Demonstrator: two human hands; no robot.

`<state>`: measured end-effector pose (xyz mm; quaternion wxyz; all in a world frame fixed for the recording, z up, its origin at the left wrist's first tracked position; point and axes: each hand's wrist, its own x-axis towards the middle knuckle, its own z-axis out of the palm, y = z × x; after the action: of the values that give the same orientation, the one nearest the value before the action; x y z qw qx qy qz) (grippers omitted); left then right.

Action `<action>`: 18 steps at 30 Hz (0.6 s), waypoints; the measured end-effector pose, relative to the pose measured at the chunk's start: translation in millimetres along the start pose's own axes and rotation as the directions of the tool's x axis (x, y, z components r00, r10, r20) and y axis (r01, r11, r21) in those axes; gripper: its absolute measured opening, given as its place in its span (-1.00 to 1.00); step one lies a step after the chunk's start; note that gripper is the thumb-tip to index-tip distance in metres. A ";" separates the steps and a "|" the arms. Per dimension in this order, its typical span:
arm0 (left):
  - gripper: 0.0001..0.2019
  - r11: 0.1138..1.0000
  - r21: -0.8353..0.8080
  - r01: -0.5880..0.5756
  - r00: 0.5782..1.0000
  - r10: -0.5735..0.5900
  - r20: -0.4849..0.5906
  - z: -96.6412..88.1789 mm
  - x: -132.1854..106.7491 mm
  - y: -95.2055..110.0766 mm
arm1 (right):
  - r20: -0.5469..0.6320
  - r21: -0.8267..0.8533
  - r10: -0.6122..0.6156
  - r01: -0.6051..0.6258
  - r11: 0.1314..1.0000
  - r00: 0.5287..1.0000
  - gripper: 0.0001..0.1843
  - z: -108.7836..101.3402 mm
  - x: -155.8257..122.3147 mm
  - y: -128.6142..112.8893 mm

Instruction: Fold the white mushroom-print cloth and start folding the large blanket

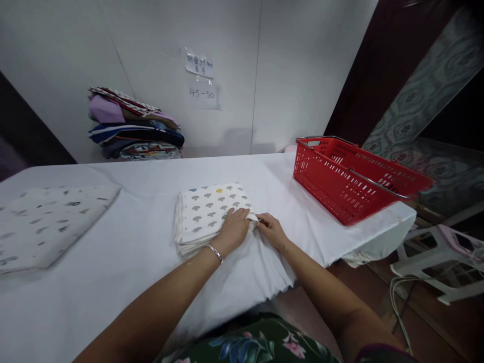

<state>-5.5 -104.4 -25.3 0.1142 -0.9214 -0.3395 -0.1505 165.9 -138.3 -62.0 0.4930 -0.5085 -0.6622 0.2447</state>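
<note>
On the table in front of me lies a thick folded cloth (206, 206), white with grey mushroom prints and a few coloured ones. Its layered edges show along the left and near sides. My left hand (235, 227), a silver bracelet at its wrist, rests over the near right part and grips the cloth there, its thumb hidden. Beside it, my right hand (273, 231) is closed in a pinch on the slightly raised right corner. Further left, another white cloth (53, 217) with small dark prints is spread on the table.
A white sheet covers the table (124, 292). At the back right stands a red perforated basket (340, 184) with metal handles. A pile of folded fabrics (136, 126) is against the wall at the back left. Two paper notes (202, 93) hang there. A white stool (434, 257) stands right.
</note>
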 end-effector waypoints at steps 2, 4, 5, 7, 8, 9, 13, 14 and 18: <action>-0.73 1.000 0.011 -0.010 1.000 0.010 -0.007 -0.8 0.8 1.4 | 0.000 0.001 0.002 -0.002 1.000 1.000 -0.70 0.1 -0.1 -0.4; -0.72 1.000 0.021 -0.019 1.000 0.019 -0.009 -1.1 1.8 3.6 | -0.001 0.003 0.000 0.000 1.000 1.000 -0.69 0.1 -0.3 -0.9; -0.72 1.000 0.022 -0.019 1.000 0.019 -0.005 -1.1 2.3 4.6 | -0.001 0.003 -0.002 0.002 1.000 1.000 -0.69 0.0 -0.3 -1.1; -0.72 1.000 0.016 -0.010 1.000 0.010 0.006 -0.7 2.9 6.0 | -0.001 -0.001 -0.002 0.002 1.000 1.000 -0.69 -0.3 -0.4 -1.6; -0.72 1.000 0.011 -0.003 1.000 0.003 0.010 -0.2 3.0 6.2 | -0.001 -0.005 0.000 0.000 1.000 1.000 -0.69 -0.5 -0.4 -1.9; -0.72 1.000 0.007 0.003 1.000 -0.003 0.011 0.5 2.8 6.0 | 0.002 -0.008 0.001 -0.001 1.000 1.000 -0.69 -0.7 -0.4 -2.2; -0.72 1.000 0.001 0.008 1.000 -0.008 -0.016 3.9 0.7 3.8 | 0.019 -0.013 0.002 -0.002 1.000 1.000 -0.67 -0.7 -0.6 -4.0; -0.72 1.000 0.003 0.004 1.000 -0.004 -0.024 4.8 0.3 3.3 | 0.024 -0.012 0.003 -0.003 1.000 1.000 -0.65 -0.5 -0.7 -4.5; -0.72 0.999 0.024 -0.034 0.998 0.036 -0.052 6.8 0.8 2.2 | 0.024 -0.032 0.004 -0.004 0.999 1.000 -0.61 0.4 -1.1 -6.4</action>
<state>-2.1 -103.5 -31.6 0.1364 -0.9215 -0.3220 -0.1688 162.7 -141.6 -57.3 0.4762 -0.5146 -0.6709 0.2415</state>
